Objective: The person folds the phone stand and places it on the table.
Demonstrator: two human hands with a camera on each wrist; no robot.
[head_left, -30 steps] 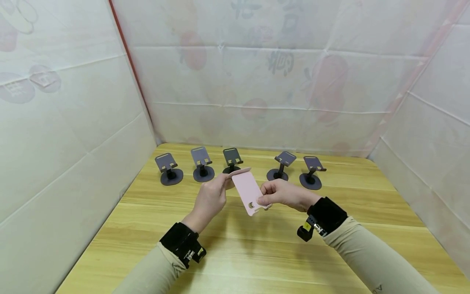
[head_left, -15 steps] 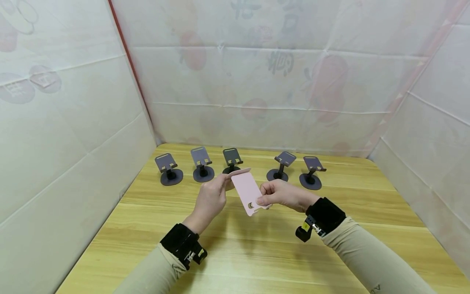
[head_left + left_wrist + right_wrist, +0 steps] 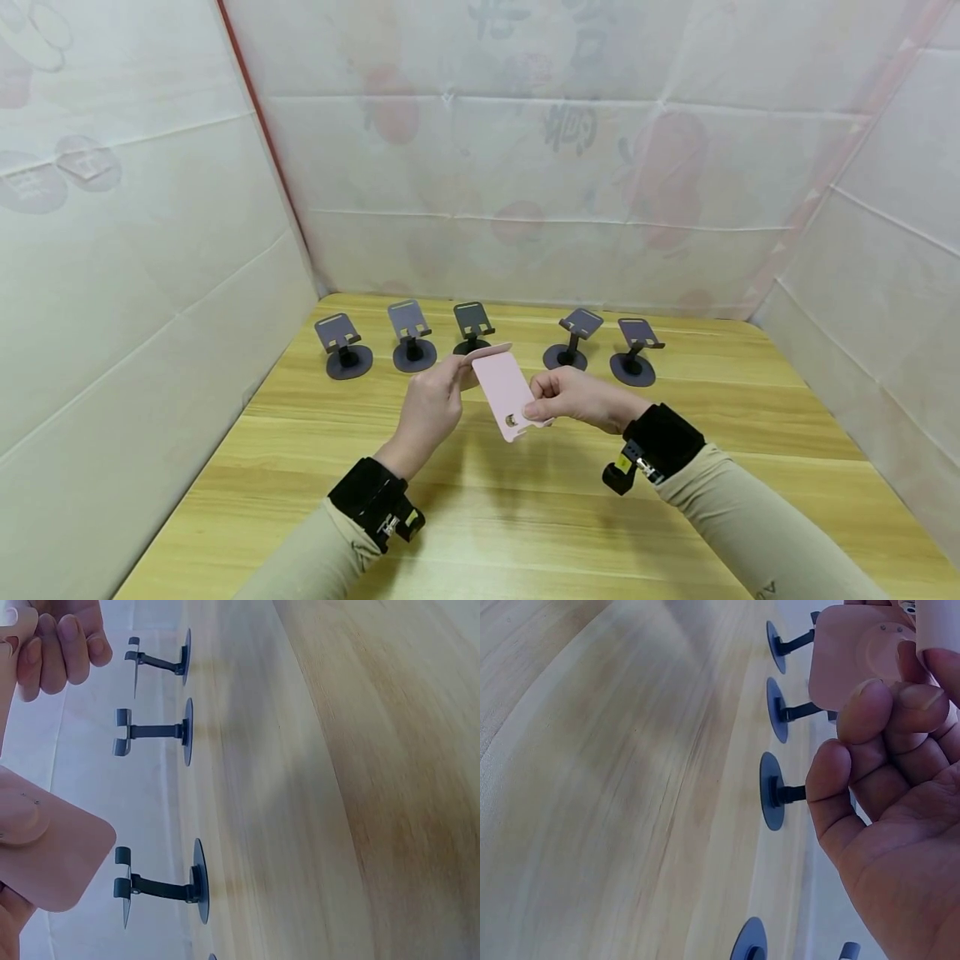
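left hand [image 3: 431, 408] pinching top of pink phone case [image 3: 506, 392] | right hand [image 3: 573, 396] pinching its lower edge | case hanging above table [image 3: 525, 517], near 5 stands [image 3: 472, 327] | risk: light fingertip grips possibly slipping, case dropping

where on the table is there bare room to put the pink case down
The wooden table is bare between the hands and its near edge, and along its right side below the rightmost stand. The back is crowded: five dark phone stands stand in a row behind the pink phone case.
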